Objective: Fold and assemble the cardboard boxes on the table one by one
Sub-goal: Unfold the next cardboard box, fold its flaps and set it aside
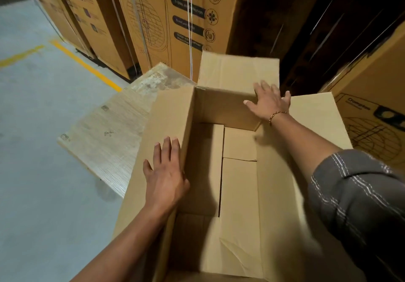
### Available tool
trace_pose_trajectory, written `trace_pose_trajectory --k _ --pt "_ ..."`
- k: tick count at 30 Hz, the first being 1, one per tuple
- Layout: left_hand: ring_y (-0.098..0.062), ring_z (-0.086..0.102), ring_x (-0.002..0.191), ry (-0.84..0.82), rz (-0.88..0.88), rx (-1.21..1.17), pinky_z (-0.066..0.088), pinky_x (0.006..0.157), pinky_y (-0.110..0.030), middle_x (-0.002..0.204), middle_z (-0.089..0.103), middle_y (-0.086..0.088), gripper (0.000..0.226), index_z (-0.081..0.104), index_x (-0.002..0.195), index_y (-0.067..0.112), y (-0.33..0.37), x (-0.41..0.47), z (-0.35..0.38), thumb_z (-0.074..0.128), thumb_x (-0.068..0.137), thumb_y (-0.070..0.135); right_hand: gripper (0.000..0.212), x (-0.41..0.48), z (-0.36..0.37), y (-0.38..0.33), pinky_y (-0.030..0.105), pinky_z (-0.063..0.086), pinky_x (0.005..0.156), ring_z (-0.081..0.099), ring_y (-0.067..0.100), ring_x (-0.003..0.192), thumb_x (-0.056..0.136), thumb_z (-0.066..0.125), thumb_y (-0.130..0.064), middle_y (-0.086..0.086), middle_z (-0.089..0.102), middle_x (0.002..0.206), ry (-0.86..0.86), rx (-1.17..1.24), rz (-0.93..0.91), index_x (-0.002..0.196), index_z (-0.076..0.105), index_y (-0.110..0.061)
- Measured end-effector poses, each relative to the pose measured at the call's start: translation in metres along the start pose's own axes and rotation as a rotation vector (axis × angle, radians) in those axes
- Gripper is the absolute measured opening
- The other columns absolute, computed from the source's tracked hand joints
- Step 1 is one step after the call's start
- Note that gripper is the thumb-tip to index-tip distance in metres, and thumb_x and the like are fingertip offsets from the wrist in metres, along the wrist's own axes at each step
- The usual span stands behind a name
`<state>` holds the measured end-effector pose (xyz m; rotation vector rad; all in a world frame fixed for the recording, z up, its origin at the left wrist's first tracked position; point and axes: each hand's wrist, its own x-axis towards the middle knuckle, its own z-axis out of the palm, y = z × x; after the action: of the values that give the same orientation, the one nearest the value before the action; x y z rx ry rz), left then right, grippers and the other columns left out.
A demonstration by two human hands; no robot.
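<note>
A plain brown cardboard box [238, 183] stands upright on the table with its top open, and I look down into it. Its bottom flaps lie folded flat inside. The left top flap [166, 115] leans outward and the far flap [238, 71] stands up. My left hand [165, 172] lies flat with spread fingers against the left flap near its fold. My right hand [268, 102], with a gold bracelet on the wrist, presses flat on the far right corner, where the far flap meets the right flap [315, 115]. Neither hand grips anything.
The wooden table [114, 128] juts out to the left of the box over a grey floor with yellow lines [87, 64]. Tall printed cartons [166, 18] stand strapped behind the table. Another printed carton [372, 117] stands close on the right.
</note>
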<state>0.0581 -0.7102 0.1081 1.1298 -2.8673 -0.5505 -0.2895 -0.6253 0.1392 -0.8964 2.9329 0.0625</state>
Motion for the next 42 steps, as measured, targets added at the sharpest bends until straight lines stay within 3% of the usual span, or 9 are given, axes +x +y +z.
trace_pose_trajectory --k 7,14,19,26,30,34,36,39,42 --pt "-0.030 -0.001 0.157 0.019 0.004 -0.045 0.019 0.121 -0.062 0.171 -0.006 -0.005 0.105 -0.006 0.162 0.020 0.001 -0.001 0.001 0.066 0.086 0.021 0.054 0.019 0.017 -0.002 0.054 0.029 0.102 0.048 0.029 0.125 0.097 0.035 -0.065 0.003 0.059 0.131 0.008 -0.020 -0.006 0.130 0.052 -0.027" --pt "-0.029 0.000 0.157 0.003 -0.011 -0.037 0.022 0.120 -0.062 0.171 -0.005 -0.003 0.103 -0.007 0.162 0.021 0.002 -0.001 -0.003 0.064 0.087 0.023 0.078 -0.009 0.000 0.022 0.054 0.019 0.117 0.023 0.026 0.149 0.091 0.054 -0.060 0.001 0.023 0.164 -0.049 -0.003 -0.119 0.155 0.023 -0.028" --pt "-0.030 0.003 0.157 -0.007 -0.018 -0.035 0.022 0.119 -0.063 0.171 -0.003 -0.004 0.100 -0.003 0.162 0.020 0.004 -0.004 -0.009 0.062 0.087 0.024 0.082 -0.109 -0.003 0.081 0.051 0.012 0.122 0.011 0.024 0.153 0.089 0.053 -0.064 -0.001 0.012 0.168 -0.026 0.094 0.043 0.157 0.020 -0.031" --pt "-0.031 0.008 0.156 0.045 0.028 0.036 0.017 0.119 -0.065 0.170 0.008 -0.006 0.080 0.013 0.161 0.021 0.002 -0.009 -0.016 0.051 0.097 0.051 0.093 -0.310 0.000 0.152 0.047 0.032 0.112 0.037 0.030 0.143 0.083 0.070 -0.058 0.008 0.037 0.158 -0.014 0.904 0.509 0.156 0.027 -0.021" --pt "-0.030 0.005 0.157 0.059 0.178 0.275 0.007 0.123 -0.062 0.170 0.010 -0.006 0.082 0.020 0.162 0.022 -0.004 -0.027 -0.023 0.047 0.095 0.061 0.086 -0.372 -0.026 0.155 0.025 0.043 0.096 0.065 0.003 0.107 0.069 0.079 -0.064 -0.013 0.069 0.120 -0.132 1.294 0.415 0.134 0.057 -0.013" --pt "-0.027 -0.006 0.157 -0.006 0.220 0.383 -0.003 0.123 -0.058 0.171 0.000 -0.004 0.084 0.012 0.163 0.026 -0.006 -0.058 -0.029 0.044 0.096 0.064 0.026 -0.385 -0.056 0.142 0.002 0.043 0.069 0.060 0.003 0.086 0.095 0.065 -0.020 -0.013 0.063 0.098 0.028 1.420 0.371 0.118 0.055 -0.015" --pt "-0.025 -0.002 0.157 -0.067 0.179 0.348 0.005 0.123 -0.060 0.171 0.001 -0.002 0.085 0.009 0.163 0.027 -0.012 -0.067 -0.031 0.045 0.095 0.064 0.029 -0.382 -0.069 0.139 0.002 0.042 0.083 0.060 0.001 0.094 0.094 0.067 -0.021 -0.010 0.067 0.105 0.048 1.453 0.374 0.120 0.058 -0.013" --pt "-0.025 0.005 0.157 -0.260 0.122 0.233 0.019 0.121 -0.060 0.171 0.003 0.001 0.081 0.011 0.162 0.030 -0.024 -0.075 -0.036 0.047 0.097 0.062 0.098 -0.375 -0.083 0.128 0.033 0.029 0.118 0.052 0.013 0.130 0.067 0.081 -0.065 0.003 0.060 0.140 0.111 1.486 0.326 0.140 0.055 -0.005" --pt "-0.028 0.011 0.156 -0.459 0.145 0.295 0.020 0.121 -0.059 0.171 0.009 -0.001 0.070 0.020 0.161 0.031 -0.037 -0.077 -0.043 0.044 0.100 0.058 0.067 -0.368 -0.104 0.095 0.028 0.028 0.115 0.050 0.010 0.129 0.085 0.072 -0.046 0.001 0.059 0.140 0.149 1.536 0.293 0.138 0.058 -0.007"
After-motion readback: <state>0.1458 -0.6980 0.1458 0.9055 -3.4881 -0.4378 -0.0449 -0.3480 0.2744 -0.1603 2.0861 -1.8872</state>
